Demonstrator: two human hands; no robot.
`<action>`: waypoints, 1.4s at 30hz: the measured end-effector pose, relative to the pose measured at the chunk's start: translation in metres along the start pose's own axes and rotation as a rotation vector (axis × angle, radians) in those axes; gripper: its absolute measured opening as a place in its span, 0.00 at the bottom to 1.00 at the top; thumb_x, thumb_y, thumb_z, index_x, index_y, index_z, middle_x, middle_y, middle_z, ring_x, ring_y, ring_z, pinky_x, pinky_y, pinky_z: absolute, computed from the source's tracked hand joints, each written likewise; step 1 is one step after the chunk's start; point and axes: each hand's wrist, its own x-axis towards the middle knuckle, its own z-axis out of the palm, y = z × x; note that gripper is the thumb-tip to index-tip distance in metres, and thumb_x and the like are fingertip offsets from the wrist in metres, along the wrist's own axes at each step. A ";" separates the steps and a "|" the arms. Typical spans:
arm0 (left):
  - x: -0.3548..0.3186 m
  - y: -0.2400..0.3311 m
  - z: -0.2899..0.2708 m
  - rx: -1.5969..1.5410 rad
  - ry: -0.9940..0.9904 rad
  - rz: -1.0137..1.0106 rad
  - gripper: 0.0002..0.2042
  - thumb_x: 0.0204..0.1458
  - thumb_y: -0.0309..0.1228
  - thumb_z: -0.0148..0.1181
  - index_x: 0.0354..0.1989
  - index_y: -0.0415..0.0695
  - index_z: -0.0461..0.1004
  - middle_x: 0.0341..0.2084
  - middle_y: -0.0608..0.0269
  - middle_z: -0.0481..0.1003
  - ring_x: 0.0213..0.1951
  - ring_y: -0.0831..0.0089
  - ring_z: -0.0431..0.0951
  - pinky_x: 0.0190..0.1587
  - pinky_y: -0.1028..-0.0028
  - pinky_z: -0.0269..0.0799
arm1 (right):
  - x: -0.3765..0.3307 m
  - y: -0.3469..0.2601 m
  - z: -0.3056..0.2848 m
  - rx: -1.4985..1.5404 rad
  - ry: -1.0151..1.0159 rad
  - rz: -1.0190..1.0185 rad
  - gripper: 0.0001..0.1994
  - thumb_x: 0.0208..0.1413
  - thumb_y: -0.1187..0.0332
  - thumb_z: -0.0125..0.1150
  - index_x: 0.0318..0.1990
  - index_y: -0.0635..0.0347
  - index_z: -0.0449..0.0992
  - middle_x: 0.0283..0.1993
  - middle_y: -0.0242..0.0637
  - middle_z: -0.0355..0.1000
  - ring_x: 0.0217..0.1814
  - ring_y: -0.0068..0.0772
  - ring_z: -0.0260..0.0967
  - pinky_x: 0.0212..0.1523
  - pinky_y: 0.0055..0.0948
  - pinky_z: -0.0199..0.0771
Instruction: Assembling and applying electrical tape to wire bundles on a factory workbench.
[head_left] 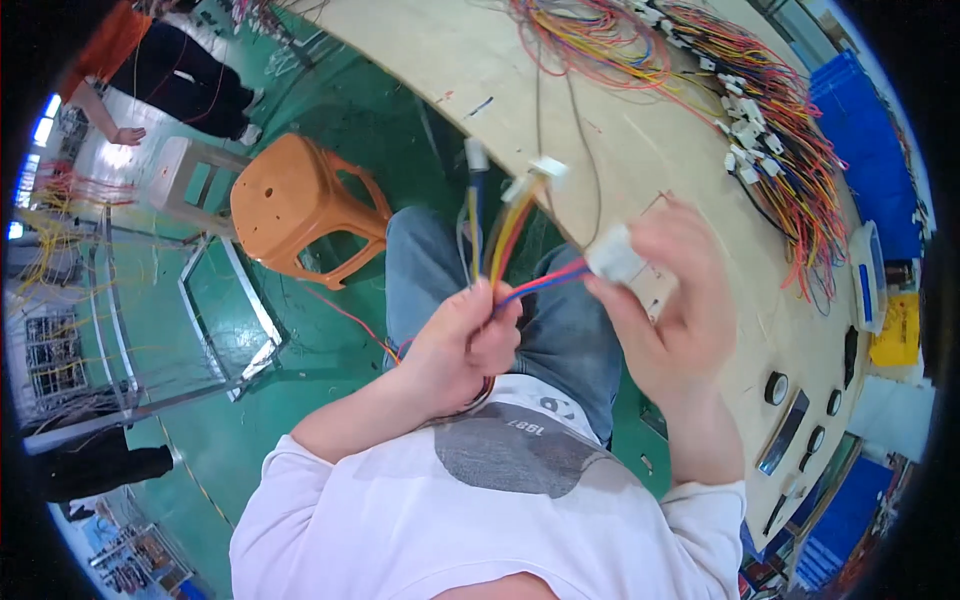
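Note:
My left hand (465, 335) is closed around a bundle of coloured wires (512, 240), held above my lap. From that fist several branches fan out, yellow, red, blue and grey among them, and two end in white plugs away from me. My right hand (685, 290) pinches a white plastic connector (616, 256) between thumb and fingers, to the right of the left hand. Red and blue wires (545, 283) run from this connector back into my left fist. The wires' lower part passes behind my left wrist and is partly hidden. Motion blurs the plugs and the right fingers.
A wooden table (480, 70) curves along the front and right. On it lie a big pile of wire harnesses (780, 150), loose coloured wires (600, 40) and black tape rolls (776, 388). An orange stool (290, 200) stands at the left; another person (170, 70) is beyond it.

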 end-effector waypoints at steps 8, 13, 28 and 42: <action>0.089 -0.025 -0.107 0.233 0.696 0.123 0.09 0.54 0.37 0.41 0.25 0.47 0.61 0.11 0.68 0.60 0.11 0.77 0.58 0.12 0.77 0.55 | -0.070 0.019 -0.020 -0.268 0.011 0.606 0.14 0.38 0.77 0.58 0.37 0.64 0.66 0.36 0.41 0.64 0.42 0.40 0.60 0.44 0.32 0.58; 0.146 -0.032 -0.172 0.573 0.785 -0.035 0.06 0.50 0.33 0.44 0.26 0.45 0.63 0.13 0.67 0.60 0.13 0.77 0.58 0.13 0.77 0.52 | -0.094 0.053 -0.036 -0.564 -0.017 0.675 0.13 0.39 0.74 0.58 0.35 0.63 0.67 0.38 0.41 0.63 0.45 0.41 0.58 0.47 0.34 0.55; 0.110 -0.049 0.070 1.645 -0.341 0.148 0.07 0.47 0.18 0.43 0.35 0.36 0.62 0.24 0.55 0.67 0.28 0.69 0.70 0.31 0.75 0.65 | -0.101 0.051 -0.068 -0.361 0.067 0.726 0.15 0.38 0.69 0.60 0.36 0.63 0.69 0.39 0.41 0.64 0.46 0.43 0.58 0.47 0.33 0.58; 0.112 -0.048 0.060 1.303 -0.422 0.076 0.08 0.47 0.23 0.50 0.36 0.37 0.62 0.26 0.63 0.64 0.26 0.79 0.65 0.28 0.81 0.62 | -0.126 0.005 -0.143 -0.432 -0.137 0.824 0.10 0.35 0.75 0.58 0.29 0.61 0.67 0.40 0.40 0.63 0.43 0.45 0.57 0.43 0.36 0.57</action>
